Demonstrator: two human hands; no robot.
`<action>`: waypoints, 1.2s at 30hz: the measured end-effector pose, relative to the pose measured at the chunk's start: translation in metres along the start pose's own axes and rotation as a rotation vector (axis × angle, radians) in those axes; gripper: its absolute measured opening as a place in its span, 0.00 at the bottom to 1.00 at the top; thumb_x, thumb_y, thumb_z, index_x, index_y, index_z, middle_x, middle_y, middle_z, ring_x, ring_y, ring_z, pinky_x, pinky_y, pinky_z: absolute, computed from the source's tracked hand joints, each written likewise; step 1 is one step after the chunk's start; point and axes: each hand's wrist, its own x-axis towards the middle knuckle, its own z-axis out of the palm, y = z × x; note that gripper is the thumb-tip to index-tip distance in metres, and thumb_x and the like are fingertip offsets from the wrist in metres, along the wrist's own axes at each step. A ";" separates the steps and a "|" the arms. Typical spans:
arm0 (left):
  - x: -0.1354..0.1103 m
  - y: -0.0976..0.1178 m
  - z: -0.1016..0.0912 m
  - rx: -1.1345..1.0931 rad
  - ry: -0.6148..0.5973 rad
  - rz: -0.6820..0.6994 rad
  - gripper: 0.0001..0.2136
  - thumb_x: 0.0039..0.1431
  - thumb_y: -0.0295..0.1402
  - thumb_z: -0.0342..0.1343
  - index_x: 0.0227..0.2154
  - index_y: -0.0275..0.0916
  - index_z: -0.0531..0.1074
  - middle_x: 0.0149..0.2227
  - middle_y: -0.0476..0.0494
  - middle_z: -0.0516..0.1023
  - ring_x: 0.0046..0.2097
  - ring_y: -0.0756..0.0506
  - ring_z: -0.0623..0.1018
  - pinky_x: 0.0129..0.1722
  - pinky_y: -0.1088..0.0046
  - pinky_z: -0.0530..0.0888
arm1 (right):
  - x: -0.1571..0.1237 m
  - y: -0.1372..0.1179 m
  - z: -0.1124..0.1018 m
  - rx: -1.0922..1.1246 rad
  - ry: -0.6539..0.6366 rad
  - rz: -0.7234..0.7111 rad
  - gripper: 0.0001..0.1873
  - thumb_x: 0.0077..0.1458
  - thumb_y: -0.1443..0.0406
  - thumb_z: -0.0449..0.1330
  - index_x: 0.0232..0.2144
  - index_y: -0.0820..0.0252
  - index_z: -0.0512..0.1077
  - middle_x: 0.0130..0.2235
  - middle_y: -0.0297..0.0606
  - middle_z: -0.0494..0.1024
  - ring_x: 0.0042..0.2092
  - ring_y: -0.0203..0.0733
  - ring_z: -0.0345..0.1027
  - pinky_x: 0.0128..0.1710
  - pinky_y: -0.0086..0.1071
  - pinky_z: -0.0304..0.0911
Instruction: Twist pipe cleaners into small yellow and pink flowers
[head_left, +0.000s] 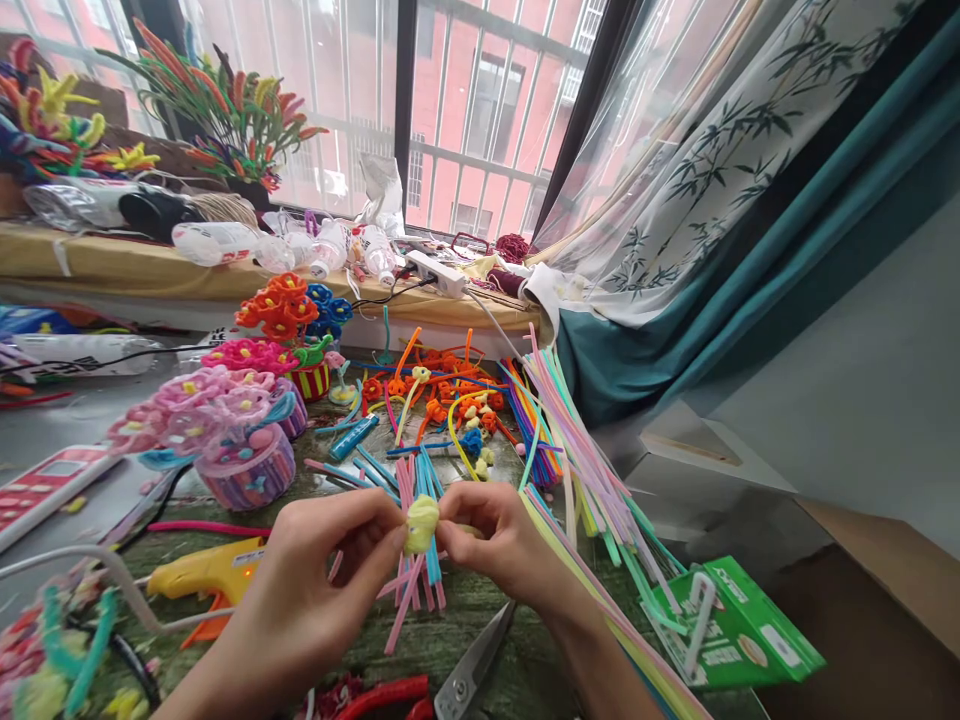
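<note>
"Head view: what's in hand?"

"Left hand (315,590) and right hand (502,540) pinch a yellow bud (421,525) between fingertips, over pink and blue pipe cleaners (416,590); glue gun (206,570) nearby, left; scissors (472,670) below."

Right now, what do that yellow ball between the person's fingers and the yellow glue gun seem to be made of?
The yellow ball looks like fuzzy chenille pipe cleaner, tightly wound; fibres show, but any wire inside is hidden. The glue gun looks like smooth, slightly glossy moulded plastic.
</note>
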 end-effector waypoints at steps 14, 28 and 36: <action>-0.003 -0.017 0.015 0.584 0.248 0.485 0.13 0.58 0.22 0.47 0.19 0.38 0.64 0.18 0.52 0.63 0.19 0.52 0.63 0.22 0.74 0.58 | -0.001 -0.002 0.010 -0.502 0.162 -0.200 0.10 0.45 0.71 0.56 0.17 0.61 0.59 0.19 0.26 0.56 0.22 0.29 0.48 0.21 0.24 0.45; -0.005 -0.013 0.018 0.640 0.351 0.477 0.13 0.59 0.25 0.50 0.18 0.39 0.67 0.16 0.53 0.66 0.18 0.51 0.65 0.22 0.73 0.58 | 0.000 -0.001 0.012 -0.152 0.162 -0.031 0.08 0.45 0.69 0.57 0.18 0.61 0.62 0.18 0.25 0.57 0.22 0.28 0.48 0.21 0.24 0.43; 0.005 0.005 -0.004 -0.057 0.187 -0.160 0.16 0.57 0.42 0.50 0.19 0.39 0.70 0.16 0.53 0.67 0.19 0.52 0.64 0.18 0.79 0.60 | 0.001 -0.001 -0.002 0.050 -0.043 0.006 0.15 0.54 0.56 0.58 0.24 0.61 0.63 0.21 0.26 0.59 0.22 0.29 0.48 0.21 0.25 0.45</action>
